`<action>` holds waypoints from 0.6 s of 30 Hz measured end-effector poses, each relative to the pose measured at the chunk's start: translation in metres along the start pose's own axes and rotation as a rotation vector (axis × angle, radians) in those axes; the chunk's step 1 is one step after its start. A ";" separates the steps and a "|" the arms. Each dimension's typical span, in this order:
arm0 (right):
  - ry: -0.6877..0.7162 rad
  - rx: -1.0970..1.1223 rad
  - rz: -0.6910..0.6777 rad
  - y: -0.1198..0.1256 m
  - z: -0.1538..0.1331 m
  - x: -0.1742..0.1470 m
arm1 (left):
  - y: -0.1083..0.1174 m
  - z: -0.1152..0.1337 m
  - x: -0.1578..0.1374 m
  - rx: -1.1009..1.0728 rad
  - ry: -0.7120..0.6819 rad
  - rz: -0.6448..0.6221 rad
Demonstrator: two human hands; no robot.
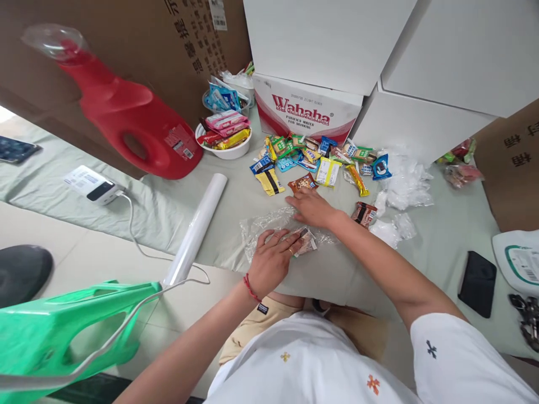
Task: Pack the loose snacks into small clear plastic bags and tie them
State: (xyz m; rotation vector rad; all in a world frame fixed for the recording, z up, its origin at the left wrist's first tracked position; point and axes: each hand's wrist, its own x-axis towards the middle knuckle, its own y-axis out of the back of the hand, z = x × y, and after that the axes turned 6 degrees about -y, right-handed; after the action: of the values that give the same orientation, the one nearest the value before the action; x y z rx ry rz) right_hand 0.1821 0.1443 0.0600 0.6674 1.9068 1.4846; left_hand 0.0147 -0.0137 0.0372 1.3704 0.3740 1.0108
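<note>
My left hand lies flat with fingers stretched over a clear plastic bag and a small snack packet on the cloth. Whether the packet is inside the bag or on top of it, I cannot tell. My right hand reaches past it, fingers extended, the tips at the lower edge of a brown cookie packet; nothing is visibly gripped. Beyond the fingers spreads a pile of small wrapped snacks, with a yellow-and-white packet and a yellow packet nearest.
Behind the pile stands a Wahaha carton. To the left are a white bowl of snacks, a red jug and a white roll. Crumpled clear bags and a black phone lie right. A green plastic stool stands lower left.
</note>
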 end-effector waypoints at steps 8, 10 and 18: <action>0.069 0.176 -0.021 0.025 -0.003 -0.034 | -0.003 0.005 -0.001 -0.022 0.045 0.015; 0.112 0.205 -0.012 0.018 -0.011 -0.062 | -0.004 0.003 0.000 -0.037 0.062 0.012; 0.174 0.200 -0.041 -0.048 -0.031 -0.114 | 0.000 -0.021 -0.043 -0.422 0.306 0.269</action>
State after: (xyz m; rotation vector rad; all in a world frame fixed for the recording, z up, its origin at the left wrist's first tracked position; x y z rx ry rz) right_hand 0.2360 0.0306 0.0378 0.5997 2.2096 1.3766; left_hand -0.0247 -0.0342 0.0189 0.8991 0.1867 1.4385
